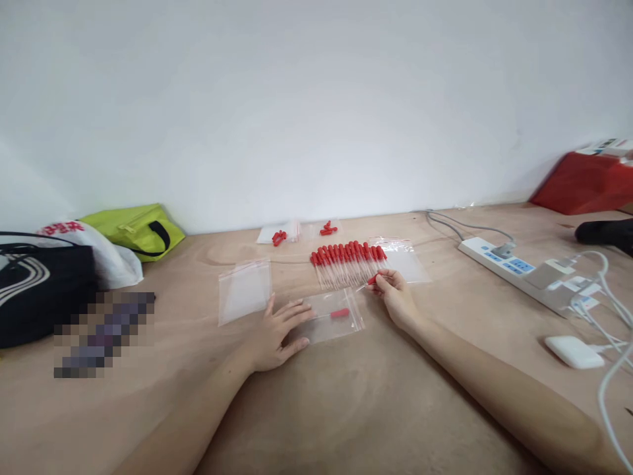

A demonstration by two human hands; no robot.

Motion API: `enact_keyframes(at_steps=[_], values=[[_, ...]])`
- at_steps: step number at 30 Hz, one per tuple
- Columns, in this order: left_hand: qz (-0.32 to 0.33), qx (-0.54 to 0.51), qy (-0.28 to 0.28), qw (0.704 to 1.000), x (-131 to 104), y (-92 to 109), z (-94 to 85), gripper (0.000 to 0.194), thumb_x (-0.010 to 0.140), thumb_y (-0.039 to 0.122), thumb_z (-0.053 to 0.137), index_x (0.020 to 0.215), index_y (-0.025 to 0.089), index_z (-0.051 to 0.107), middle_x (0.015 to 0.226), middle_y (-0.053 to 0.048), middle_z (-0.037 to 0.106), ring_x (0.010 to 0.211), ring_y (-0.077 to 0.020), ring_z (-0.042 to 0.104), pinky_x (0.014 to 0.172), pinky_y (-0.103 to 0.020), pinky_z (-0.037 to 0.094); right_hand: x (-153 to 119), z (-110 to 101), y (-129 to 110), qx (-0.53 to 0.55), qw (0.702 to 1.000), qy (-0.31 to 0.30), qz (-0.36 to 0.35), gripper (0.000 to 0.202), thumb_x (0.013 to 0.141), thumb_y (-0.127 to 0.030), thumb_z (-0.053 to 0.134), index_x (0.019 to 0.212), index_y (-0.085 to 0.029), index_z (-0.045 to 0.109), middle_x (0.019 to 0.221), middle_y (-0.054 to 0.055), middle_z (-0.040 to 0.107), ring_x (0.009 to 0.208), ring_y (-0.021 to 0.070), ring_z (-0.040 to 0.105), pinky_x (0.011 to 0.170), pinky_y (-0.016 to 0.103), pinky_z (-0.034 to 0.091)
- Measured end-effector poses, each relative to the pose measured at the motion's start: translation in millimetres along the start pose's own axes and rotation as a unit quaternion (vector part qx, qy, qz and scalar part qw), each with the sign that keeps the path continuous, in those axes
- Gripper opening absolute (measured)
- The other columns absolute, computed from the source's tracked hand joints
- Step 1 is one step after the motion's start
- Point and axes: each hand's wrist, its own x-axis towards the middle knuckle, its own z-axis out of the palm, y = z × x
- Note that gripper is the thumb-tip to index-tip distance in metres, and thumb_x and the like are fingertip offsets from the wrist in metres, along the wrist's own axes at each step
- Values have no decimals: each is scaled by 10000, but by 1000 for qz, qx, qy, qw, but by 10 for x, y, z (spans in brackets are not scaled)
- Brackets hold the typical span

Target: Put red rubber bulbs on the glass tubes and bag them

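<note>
My left hand (281,330) lies flat with its fingers spread, the fingertips on the left part of a transparent zip-lock bag (321,326). One dropper with a red rubber bulb (339,313) lies in that bag, its bulb near the zip end at the right. Just right of the bag's opening, my right hand (393,295) pinches another red-bulbed dropper (372,280), its thin tube pointing left toward the bag. Behind both hands is a row of several red-bulbed droppers (349,257), side by side with bulbs toward the wall.
Flat zip-lock bags (244,290) lie left and right of the row. Two small bags with loose red bulbs (279,237) are at the back. A power strip (499,260) with cables and a white charger (573,351) lie right. Bags (136,227) stand left, near a blurred patch.
</note>
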Motion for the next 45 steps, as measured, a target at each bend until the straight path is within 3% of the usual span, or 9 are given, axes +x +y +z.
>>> enact_keyframes(at_steps=[5,11,19,21,26,34,37,40,45], values=[[10,9,-15,1000,9,5,-7,435,883,432,359,1309,370,300,1366,-5,372,1277,-248,278,1012,-597,-40,-113,22,56,-145,981,-119,-46,252,663,-396,603,792,-199,513,667,-12,580,593,127,543,600,281,433],[13,16,-22,1000,15,18,-13,426,889,413,352,1310,382,292,1373,3,360,1282,-252,269,1004,-611,-28,-128,15,49,-395,873,-199,-206,128,704,-317,607,743,-200,641,864,43,588,835,177,527,765,338,388],[22,29,-29,999,42,14,-10,374,894,392,356,1267,410,358,1373,9,357,1281,-257,269,993,-625,-8,-120,79,-60,-546,771,-231,-233,165,779,-291,523,731,-269,679,1023,29,582,970,214,473,818,411,272],[23,29,-28,999,42,14,-9,373,893,391,357,1266,404,362,1376,7,351,1285,-263,258,991,-628,-1,25,74,-117,-560,775,-190,-225,167,777,-292,508,746,-248,666,952,32,601,930,206,487,794,386,279],[32,40,-31,998,42,14,-11,364,897,387,346,1260,408,370,1388,37,321,1310,-263,185,1002,-615,7,467,185,-175,-596,784,3,-174,236,749,-394,499,743,-193,622,823,49,622,858,212,512,764,357,293],[36,40,-40,998,32,3,-3,373,894,378,355,1267,400,363,1386,41,321,1310,-254,190,1011,-601,18,620,488,-115,-687,721,30,-86,272,710,-372,496,738,-152,654,794,102,645,863,254,548,789,387,308],[36,40,-41,998,34,-4,6,382,894,381,353,1276,399,347,1390,41,313,1310,-253,188,1010,-602,9,640,514,-130,-683,727,26,-65,265,728,-336,471,746,-149,659,774,107,652,837,243,576,788,371,333],[35,31,-38,998,39,-2,-1,425,892,390,355,1311,384,284,1396,29,300,1310,-252,189,1017,-592,14,658,453,-172,-647,758,31,-77,254,742,-311,453,719,-149,648,769,109,652,806,228,588,735,330,372],[33,28,-44,998,46,13,-27,432,895,398,344,1319,387,261,1401,32,288,1311,-253,185,1020,-585,10,548,155,-188,-460,877,-19,-141,236,752,-362,459,667,-172,570,626,36,599,605,165,555,584,272,405]])
